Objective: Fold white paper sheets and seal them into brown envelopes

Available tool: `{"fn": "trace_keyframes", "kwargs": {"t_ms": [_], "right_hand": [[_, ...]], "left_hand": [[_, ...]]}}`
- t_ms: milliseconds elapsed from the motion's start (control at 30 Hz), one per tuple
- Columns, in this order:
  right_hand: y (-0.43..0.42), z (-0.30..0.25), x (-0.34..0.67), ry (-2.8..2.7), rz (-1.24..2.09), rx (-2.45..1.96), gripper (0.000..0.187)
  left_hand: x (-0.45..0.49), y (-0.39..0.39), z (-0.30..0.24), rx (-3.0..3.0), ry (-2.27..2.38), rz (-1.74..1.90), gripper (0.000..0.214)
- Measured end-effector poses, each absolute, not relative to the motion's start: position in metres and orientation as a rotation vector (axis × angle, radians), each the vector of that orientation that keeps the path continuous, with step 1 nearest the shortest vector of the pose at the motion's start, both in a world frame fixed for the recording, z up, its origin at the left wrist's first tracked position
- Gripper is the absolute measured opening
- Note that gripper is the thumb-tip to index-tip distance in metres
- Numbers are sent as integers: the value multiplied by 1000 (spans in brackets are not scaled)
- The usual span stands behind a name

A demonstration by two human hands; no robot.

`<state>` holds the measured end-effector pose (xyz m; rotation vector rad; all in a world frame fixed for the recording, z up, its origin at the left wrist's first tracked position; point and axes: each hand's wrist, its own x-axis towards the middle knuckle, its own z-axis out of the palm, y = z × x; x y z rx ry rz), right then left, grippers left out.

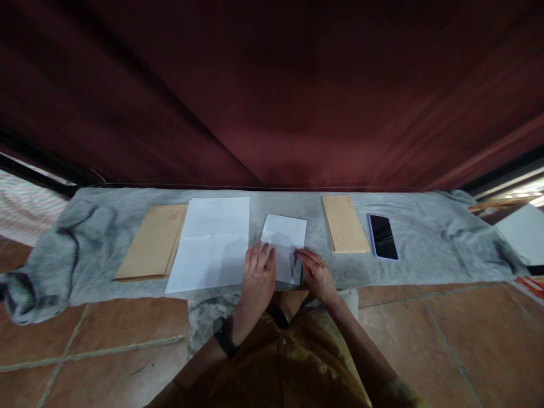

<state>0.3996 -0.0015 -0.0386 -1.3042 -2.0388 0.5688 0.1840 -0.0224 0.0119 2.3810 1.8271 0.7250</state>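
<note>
A folded sheet of white paper (285, 228) lies on the grey cloth in front of me, its lower part shaded by my hands. My left hand (258, 275) rests palm down over its left edge, fingers stretched out and slightly apart. At the right edge, my right hand (315, 273) has its fingers drawn together on the paper's border; the thumb is partly hidden. Left of these is a larger stack of white sheets (215, 241) with a faint crease across it. My left hand lies close to that stack's right side.
Brown envelopes (153, 241) lie at the left, and a narrower pile of brown envelopes (345, 224) lies to the right. Beside it is a phone (383, 237) in a purple case. Grey cloth (429, 238) covers the narrow table. A dark red curtain (272, 102) hangs behind.
</note>
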Motion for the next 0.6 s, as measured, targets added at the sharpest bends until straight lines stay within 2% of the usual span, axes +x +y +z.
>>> {"fn": "trace_keyframes", "kwargs": {"t_ms": [167,367,500,600], "right_hand": [[-1,-32,410,-2133,550,-1203,38],[21,-32,417,-2034,512,-1339,42],[64,-31,402,-1890,441,-1530,45],[96,-29,387,-1801,505,-1639,41]], "left_hand": [[227,-54,0,2617,1449,460,44],[231,-62,-29,2740,1441,384,48],[225,-56,-28,2792,1417,293,51],[227,-53,-23,2809,1430,239,50]]}}
